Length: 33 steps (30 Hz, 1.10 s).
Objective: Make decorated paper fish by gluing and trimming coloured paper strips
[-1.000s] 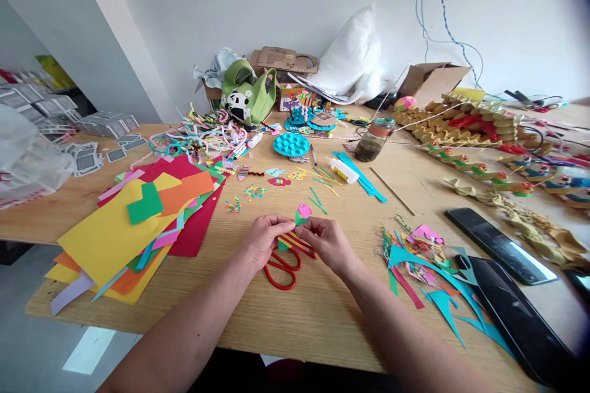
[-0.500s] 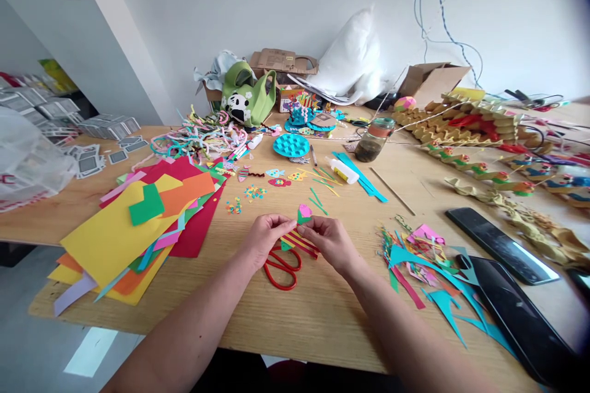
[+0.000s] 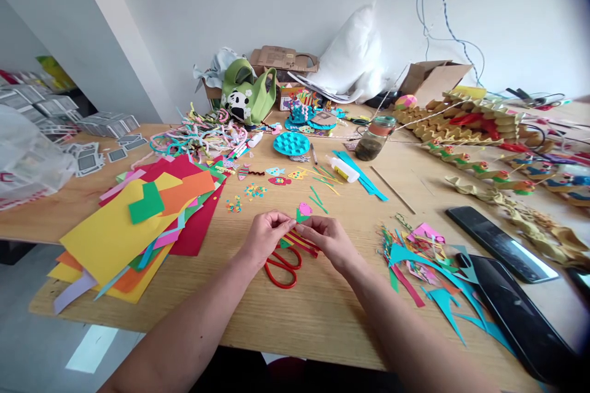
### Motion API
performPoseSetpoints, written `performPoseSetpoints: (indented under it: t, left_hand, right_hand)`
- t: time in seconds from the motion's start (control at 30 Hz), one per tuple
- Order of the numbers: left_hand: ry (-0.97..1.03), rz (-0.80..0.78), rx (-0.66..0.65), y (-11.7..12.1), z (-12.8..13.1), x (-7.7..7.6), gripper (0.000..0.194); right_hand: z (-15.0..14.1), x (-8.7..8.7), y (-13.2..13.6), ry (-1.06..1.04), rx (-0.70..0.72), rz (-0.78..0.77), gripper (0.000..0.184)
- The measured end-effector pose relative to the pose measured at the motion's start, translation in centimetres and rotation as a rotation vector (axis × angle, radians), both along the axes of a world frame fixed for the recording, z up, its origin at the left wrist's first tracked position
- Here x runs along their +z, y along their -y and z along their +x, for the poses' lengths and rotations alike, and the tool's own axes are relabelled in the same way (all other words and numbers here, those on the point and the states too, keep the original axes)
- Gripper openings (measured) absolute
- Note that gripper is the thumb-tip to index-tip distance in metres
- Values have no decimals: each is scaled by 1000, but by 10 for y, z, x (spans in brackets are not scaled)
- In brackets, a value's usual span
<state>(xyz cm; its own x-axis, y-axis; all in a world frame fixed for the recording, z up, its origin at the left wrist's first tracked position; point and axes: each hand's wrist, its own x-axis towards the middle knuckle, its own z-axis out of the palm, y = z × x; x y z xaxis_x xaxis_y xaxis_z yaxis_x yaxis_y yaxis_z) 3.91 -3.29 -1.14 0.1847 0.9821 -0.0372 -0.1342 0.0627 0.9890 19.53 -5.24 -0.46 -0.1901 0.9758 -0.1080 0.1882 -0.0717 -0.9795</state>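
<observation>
Both hands meet in the middle of the table, thumbs pinched against fingers. Between and under them is a paper fish point(image 3: 302, 241), red with yellow stripes and green paper pieces at its edges. My left hand point(image 3: 271, 232) is closed at its upper left end. My right hand point(image 3: 326, 238) pinches close beside it, covering part of the fish. Whether a smaller bit sits between the fingertips is hidden. Just beyond the fingers lies a pink paper cutout point(image 3: 305, 209). Red-handled scissors point(image 3: 282, 276) rest below the hands, their blades under the fish.
Coloured paper sheets point(image 3: 106, 227) are piled at left. Ahead lie small paper fish point(image 3: 279, 181), paper dots point(image 3: 255, 191), green strips point(image 3: 318, 199) and a glue bottle point(image 3: 344, 170). A glass jar point(image 3: 371, 142) stands behind. Paper scraps point(image 3: 424, 252) and phones point(image 3: 500, 242) lie at right.
My hands stay nearly in place, with the fingertips shifting slightly closer together over the striped fish. The view has tilted a little; nothing else has moved.
</observation>
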Motion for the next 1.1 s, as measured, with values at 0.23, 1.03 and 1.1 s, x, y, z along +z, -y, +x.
performPoseSetpoints:
  t: [0.23,1.03,1.1]
  left_hand:
    - [-26,39,43,1,3,-1,16]
    - [-56,37,18,-1,0,-3,22]
    - [-63,50,36,-1,0,-3,23]
  right_hand:
    - [-2,-6,-1,37,15,48,48]
    - [0,4,1,-69,-25,-51,48]
    - [0,7,1,-77,-14,-55,47]
